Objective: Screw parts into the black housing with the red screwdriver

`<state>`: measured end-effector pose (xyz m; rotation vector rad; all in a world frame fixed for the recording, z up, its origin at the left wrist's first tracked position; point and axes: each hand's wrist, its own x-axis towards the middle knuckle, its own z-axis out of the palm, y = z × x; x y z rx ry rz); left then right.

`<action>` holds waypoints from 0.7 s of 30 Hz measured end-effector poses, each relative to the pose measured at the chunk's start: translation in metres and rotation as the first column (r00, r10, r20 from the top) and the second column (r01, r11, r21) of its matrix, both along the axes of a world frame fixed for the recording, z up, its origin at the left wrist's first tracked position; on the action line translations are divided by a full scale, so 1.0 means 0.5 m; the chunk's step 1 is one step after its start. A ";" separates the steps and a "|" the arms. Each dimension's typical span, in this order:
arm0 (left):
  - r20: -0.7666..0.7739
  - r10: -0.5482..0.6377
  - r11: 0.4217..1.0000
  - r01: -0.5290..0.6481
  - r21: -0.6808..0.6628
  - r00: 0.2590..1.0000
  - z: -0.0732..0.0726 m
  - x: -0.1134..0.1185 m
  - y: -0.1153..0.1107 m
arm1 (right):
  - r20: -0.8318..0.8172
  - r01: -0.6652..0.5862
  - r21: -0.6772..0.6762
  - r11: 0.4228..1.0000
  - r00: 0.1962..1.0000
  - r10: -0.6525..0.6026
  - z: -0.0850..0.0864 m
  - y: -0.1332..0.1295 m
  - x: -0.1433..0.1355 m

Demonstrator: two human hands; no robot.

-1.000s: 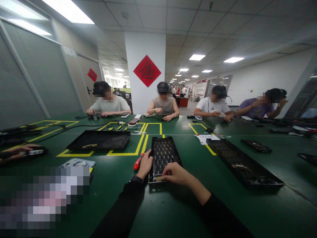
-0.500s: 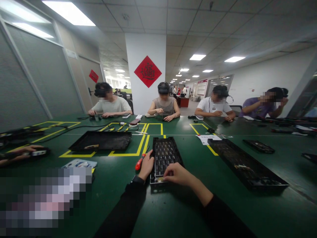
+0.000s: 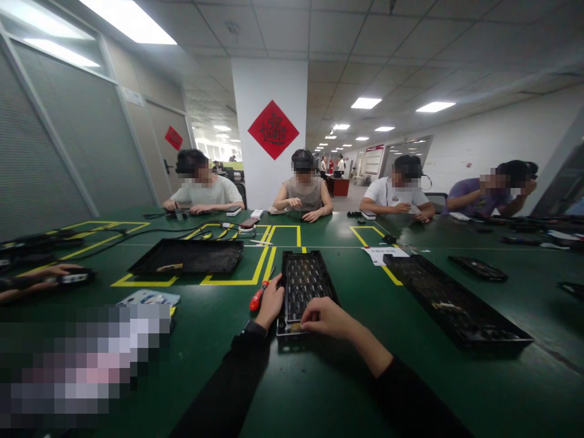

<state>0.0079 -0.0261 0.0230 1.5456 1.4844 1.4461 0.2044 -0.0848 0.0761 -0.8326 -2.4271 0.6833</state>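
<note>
A black rectangular case (image 3: 335, 286) lies in front of me, with rows of shiny slots inside. My left hand (image 3: 271, 301) is closed on its left side wall. At the case's near end, my right hand (image 3: 325, 317) is in a pinch, thumb and fingertips down inside the rim. A small tan piece (image 3: 295, 327) shows beside these fingertips; whether they hold it, I cannot tell. Just left of my left hand lies a red-handled screwdriver (image 3: 256, 299), its shaft partly behind the hand.
Long black trays lie at left (image 3: 210, 258) and right (image 3: 474, 313), each with a small tan piece inside. A paper sheet (image 3: 381, 255) touches the right tray. Cables cross the green table at left. A neighbour's hand (image 3: 59, 274) is at far left; several people sit opposite.
Both hands keep their places on the case. The tan piece at its near end looks darker now. The whole view has shifted very slightly.
</note>
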 end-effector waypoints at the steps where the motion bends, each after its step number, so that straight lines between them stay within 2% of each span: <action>1: 0.000 -0.001 1.000 0.001 0.004 1.000 0.000 0.000 0.000 | -0.001 -0.004 -0.005 1.000 1.000 0.004 -0.001 0.000 0.000; 15: 0.011 -0.007 1.000 0.007 0.013 1.000 -0.014 -0.004 0.012 | 0.054 0.004 -0.019 1.000 0.999 -0.003 -0.009 0.003 0.003; 21: 0.035 -0.042 0.998 0.040 0.038 0.999 -0.021 -0.005 0.017 | 0.007 0.012 -0.031 0.999 1.000 -0.011 -0.008 0.003 0.002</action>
